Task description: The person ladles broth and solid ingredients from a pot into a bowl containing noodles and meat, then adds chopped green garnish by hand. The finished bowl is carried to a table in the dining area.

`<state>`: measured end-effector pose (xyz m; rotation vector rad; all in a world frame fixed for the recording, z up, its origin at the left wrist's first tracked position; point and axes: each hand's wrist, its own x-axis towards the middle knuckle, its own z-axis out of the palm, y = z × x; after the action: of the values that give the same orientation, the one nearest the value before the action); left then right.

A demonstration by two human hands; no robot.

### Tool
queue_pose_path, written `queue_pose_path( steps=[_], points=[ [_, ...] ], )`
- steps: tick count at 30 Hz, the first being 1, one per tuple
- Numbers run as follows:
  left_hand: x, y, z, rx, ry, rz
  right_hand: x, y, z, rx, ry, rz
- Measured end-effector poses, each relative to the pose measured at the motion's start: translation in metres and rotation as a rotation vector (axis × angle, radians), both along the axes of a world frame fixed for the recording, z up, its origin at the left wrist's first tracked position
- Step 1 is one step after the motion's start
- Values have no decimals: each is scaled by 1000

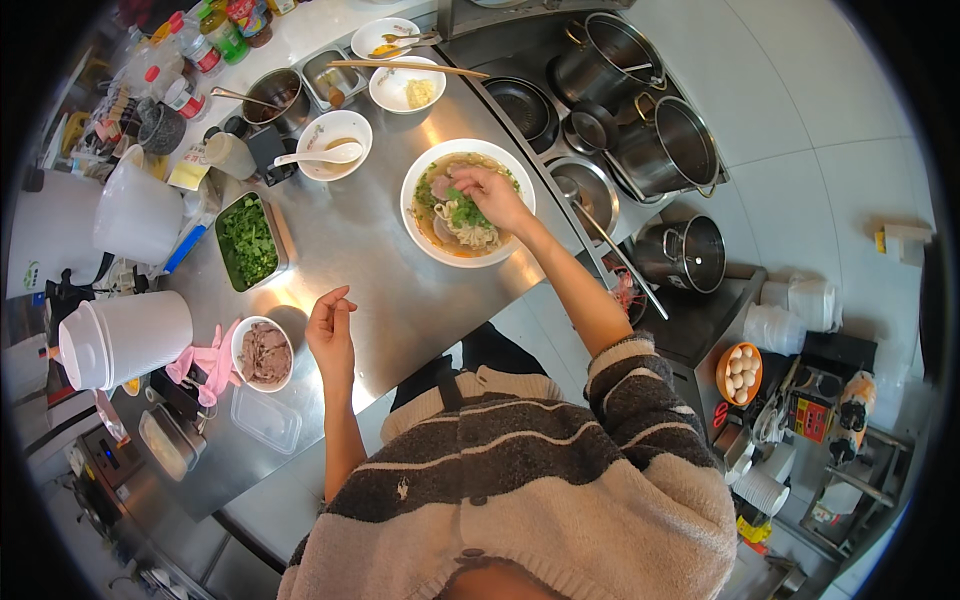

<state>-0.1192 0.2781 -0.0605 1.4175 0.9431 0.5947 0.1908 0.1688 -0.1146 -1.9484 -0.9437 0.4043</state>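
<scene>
Over a large white bowl (410,190) of noodle soup, my right hand (490,197) points its bunched fingers down, closed on chopped greens (466,214). Noodles (474,236), sliced meat and more greens show in the broth, partly covered by the hand. My left hand (331,328) hovers above the steel counter's front part, its fingers curled together with nothing visible in them. Left of it stands a white bowl of sliced meat (266,354). Farther back is a rectangular metal container (286,246) of chopped greens (247,240).
A bowl with a white spoon (318,154), a bowl of minced garlic (419,94) and chopsticks (410,67) lie at the back. Pink gloves (208,366) and a clear lid (266,419) are at left. Stove pots (664,146) stand right; an orange bowl holds eggs (741,372).
</scene>
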Motion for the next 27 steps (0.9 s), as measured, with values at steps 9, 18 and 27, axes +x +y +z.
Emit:
queue_pose_path(
  steps=[9,18,27],
  points=[
    [-2,1,-1,3,-16,-7,20,-1,18,-247,-530,68],
    [-3,4,-4,-4,-25,13,3,-28,17,-246,-729,222],
    [-2,-2,1,-24,-31,-5,-20,43,12,-160,-638,70]
  ],
)
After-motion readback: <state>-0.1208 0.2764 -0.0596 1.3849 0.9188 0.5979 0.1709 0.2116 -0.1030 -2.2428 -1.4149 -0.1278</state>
